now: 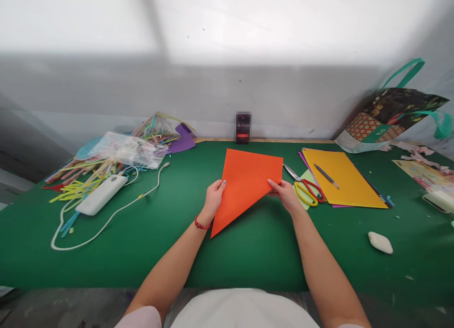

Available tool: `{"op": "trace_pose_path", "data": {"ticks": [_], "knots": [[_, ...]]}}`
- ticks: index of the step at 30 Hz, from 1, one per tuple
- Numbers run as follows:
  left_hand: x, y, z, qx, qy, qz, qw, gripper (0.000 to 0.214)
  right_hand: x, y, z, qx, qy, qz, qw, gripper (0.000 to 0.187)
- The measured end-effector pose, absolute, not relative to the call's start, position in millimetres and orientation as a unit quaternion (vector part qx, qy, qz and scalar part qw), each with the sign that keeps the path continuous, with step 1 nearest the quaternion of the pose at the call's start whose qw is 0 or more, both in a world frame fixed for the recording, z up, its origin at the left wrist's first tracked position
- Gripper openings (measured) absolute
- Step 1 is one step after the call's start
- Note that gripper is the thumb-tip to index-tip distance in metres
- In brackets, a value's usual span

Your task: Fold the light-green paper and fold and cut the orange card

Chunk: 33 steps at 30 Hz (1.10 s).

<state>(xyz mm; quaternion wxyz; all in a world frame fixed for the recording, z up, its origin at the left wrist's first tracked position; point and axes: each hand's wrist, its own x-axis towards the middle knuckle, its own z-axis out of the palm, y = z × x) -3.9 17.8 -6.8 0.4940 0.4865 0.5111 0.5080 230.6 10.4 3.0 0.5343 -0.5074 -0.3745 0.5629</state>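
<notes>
An orange sheet of paper (244,186) is held over the green tabletop, its lower edge running slantwise to a sharp point at the bottom left. My left hand (213,195) grips its left edge, thumb on top and the other fingers mostly hidden beneath. At the lower right edge, my right hand (283,192) pinches the paper between thumb and fingers. Just beyond that hand lie scissors (307,188) with red and yellow handles, resting partly on a light green paper piece (302,206).
Right of the scissors, a pen (326,176) lies on stacked yellow paper (354,181). A white case (380,242) sits nearer. Leftward are a white power bank (101,194) with cable and piled coloured strips (81,174). A patterned bag (386,115) stands at the back right.
</notes>
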Motion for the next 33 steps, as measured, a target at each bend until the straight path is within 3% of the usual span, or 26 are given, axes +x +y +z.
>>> {"op": "trace_pose_path", "data": {"ticks": [33], "knots": [[-2.3,12.7,-2.0,0.523,0.497,0.512,0.466,0.043,229.0,14.5,-5.3,-0.523,-0.351,0.545,0.554,0.037]]}}
